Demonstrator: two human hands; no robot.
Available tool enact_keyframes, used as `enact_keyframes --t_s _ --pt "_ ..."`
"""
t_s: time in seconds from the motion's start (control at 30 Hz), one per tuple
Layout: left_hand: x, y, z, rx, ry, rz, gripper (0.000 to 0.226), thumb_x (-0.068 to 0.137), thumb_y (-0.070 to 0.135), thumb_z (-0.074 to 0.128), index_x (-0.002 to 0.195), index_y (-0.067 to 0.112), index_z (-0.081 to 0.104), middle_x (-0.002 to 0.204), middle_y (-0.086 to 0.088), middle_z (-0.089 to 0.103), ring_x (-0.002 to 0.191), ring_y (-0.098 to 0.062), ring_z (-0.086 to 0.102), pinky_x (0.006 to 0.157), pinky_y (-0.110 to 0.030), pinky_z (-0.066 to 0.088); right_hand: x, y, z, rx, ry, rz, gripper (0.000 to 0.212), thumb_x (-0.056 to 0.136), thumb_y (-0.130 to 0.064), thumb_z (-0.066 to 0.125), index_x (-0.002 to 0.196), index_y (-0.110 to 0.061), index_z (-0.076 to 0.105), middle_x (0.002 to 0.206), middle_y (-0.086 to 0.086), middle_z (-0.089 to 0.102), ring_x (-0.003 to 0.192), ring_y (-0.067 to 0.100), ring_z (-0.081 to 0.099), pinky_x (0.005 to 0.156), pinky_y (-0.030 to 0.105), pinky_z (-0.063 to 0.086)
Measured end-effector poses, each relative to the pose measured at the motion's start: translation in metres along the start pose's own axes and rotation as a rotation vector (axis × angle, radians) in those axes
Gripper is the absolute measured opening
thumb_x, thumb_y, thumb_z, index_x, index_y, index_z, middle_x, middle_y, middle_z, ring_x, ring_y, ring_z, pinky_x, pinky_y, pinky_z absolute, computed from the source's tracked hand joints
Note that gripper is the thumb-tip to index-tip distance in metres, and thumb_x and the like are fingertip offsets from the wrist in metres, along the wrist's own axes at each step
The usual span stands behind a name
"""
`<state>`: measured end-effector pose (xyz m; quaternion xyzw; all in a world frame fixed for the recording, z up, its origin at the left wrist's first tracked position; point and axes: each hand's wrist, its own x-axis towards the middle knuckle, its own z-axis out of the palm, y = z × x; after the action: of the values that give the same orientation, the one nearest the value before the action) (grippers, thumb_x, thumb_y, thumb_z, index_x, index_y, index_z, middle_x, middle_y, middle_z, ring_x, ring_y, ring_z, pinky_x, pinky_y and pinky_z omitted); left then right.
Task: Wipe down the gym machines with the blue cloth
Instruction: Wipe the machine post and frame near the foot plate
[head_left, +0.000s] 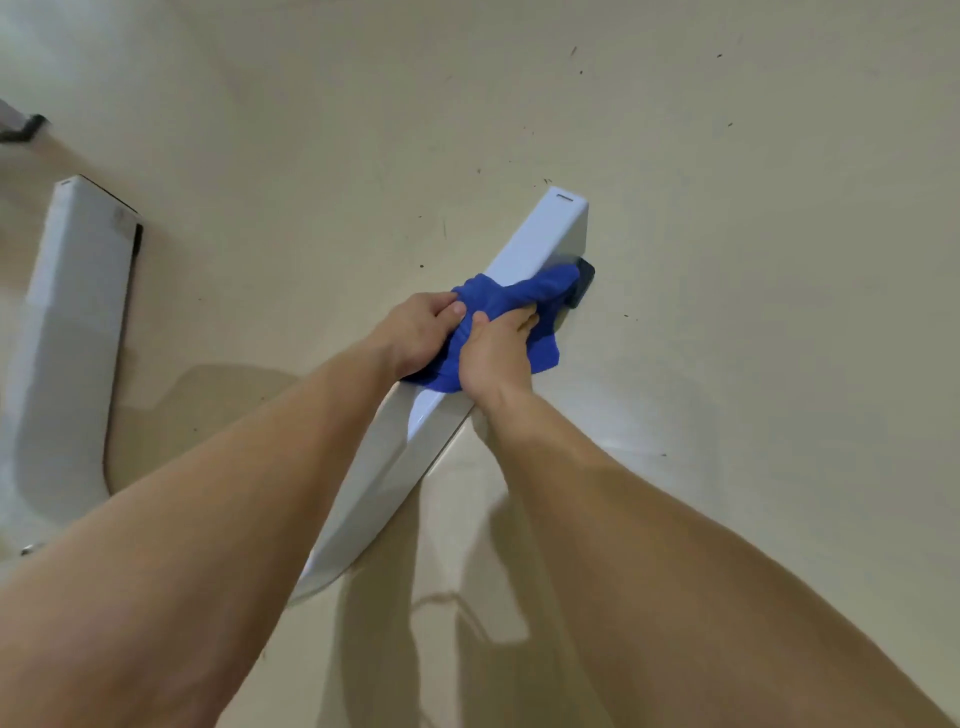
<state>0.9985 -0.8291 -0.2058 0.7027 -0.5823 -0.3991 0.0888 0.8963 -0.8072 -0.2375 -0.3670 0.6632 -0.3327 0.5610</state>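
Cloth (519, 299), blue, bunched fabric, sits across white glossy metal base bar (540, 234), near its far end, bar on beige floor (727, 208). Your left hand (421, 332) and right hand (493, 358) both grip it, fingers curled into folds. Risk: wad skids off sloped bar, knuckles strike black rubber foot (586, 286); spread it flatter.

left forearm (208, 519): was bare along its whole visible length, long and lean
right forearm (649, 519): was bare likewise, with tendons raised near the wrist
left hand (421, 332): was bare, and a short thumbnail showed
right hand (493, 358): was bare, knuckles and tendons ridged its back
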Motion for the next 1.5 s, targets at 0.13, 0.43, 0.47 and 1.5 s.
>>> enact_keyframes --t_s 0.13,0.43,0.47,1.5 --pt "-0.061 -0.051 -0.006 -0.119 -0.007 -0.132 0.032 0.102 0.031 0.045 0.09 0.006 0.06 0.077 -0.003 0.062 0.07 -0.016 0.053 0.071 -0.03 0.045 -0.061 0.04 0.035 0.097 -0.139 0.111 0.074 0.104 -0.038 0.037 0.157 -0.013 -0.009 0.164 0.005 0.011 0.148 0.025 0.023 0.12 0.045 0.026" --pt "-0.08 -0.085 -0.012 -0.193 -0.008 -0.156 0.033 0.102 0.027 0.045 0.097 -0.001 0.062 0.079 -0.006 0.063 0.073 -0.018 0.055 0.075 -0.036 0.045 -0.071 0.051 0.052 0.002 -0.188 0.174 0.088 0.099 -0.048 0.043 0.155 -0.009 -0.012 0.162 0.006 0.018 0.145 0.028 0.029 0.118 0.046 0.029" --pt "-0.074 -0.081 -0.012 -0.191 -0.004 -0.145 0.035 0.101 0.028 0.045 0.098 -0.002 0.061 0.08 -0.007 0.062 0.073 -0.018 0.054 0.074 -0.036 0.045 -0.066 0.049 0.048 0.006 -0.182 0.165 0.088 0.098 -0.048 0.044 0.155 -0.008 -0.011 0.162 0.006 0.02 0.145 0.028 0.03 0.118 0.046 0.03" --pt "0.038 0.025 0.018 0.158 0.182 0.114 0.034 0.106 0.028 0.035 0.085 0.011 0.055 0.083 -0.004 0.061 0.08 -0.026 0.054 0.067 -0.028 0.031 0.09 -0.045 -0.068 -1.365 -0.101 -0.737 0.054 0.104 -0.04 0.025 0.147 -0.011 0.037 0.159 0.004 0.028 0.151 0.03 0.011 0.121 0.05 0.013"
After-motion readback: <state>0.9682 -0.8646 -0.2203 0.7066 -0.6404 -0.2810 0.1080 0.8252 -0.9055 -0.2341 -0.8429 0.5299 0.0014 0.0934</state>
